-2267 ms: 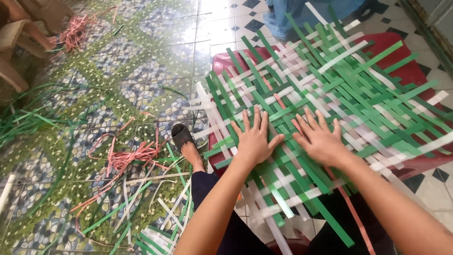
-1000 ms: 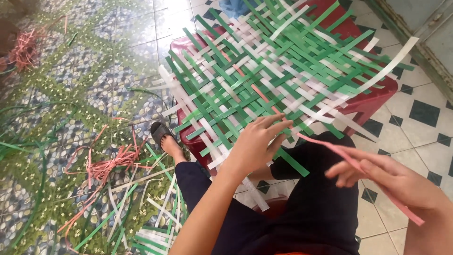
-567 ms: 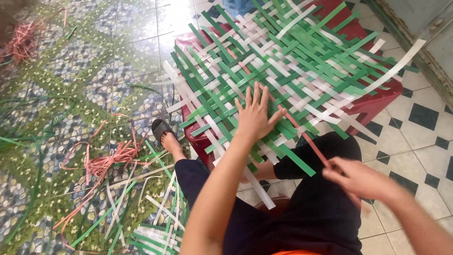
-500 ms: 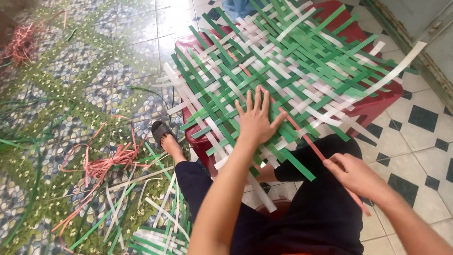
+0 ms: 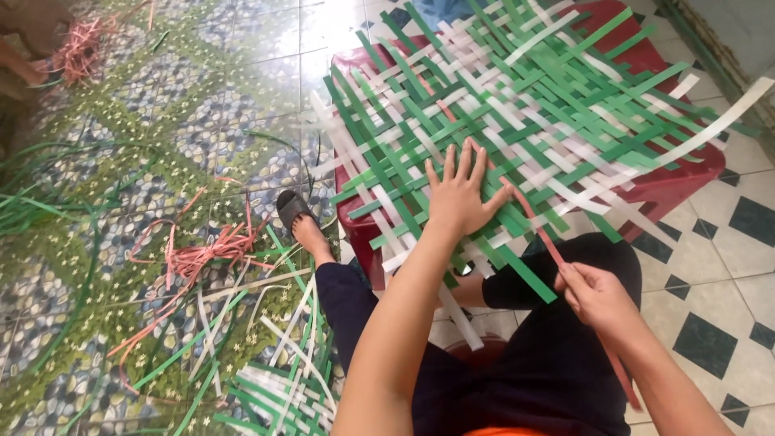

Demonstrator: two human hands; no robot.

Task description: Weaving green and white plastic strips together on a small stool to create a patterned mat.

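On the woven mat (image 5: pixel 517 113), left hand (image 5: pixel 462 194) lies spread flat; right hand (image 5: pixel 593 292) pinches a red strip (image 5: pixel 537 230).

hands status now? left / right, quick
Left hand: open, flat on the woven mat.
Right hand: closed on the red strip.

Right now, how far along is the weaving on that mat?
Done: the middle of the green and white mat is already interlaced on the red table. In hand: the left hand presses the near edge flat while the right hand pulls a red strip through. Left: loose strip ends stick out at the edges, and spare strips lie on the floor.
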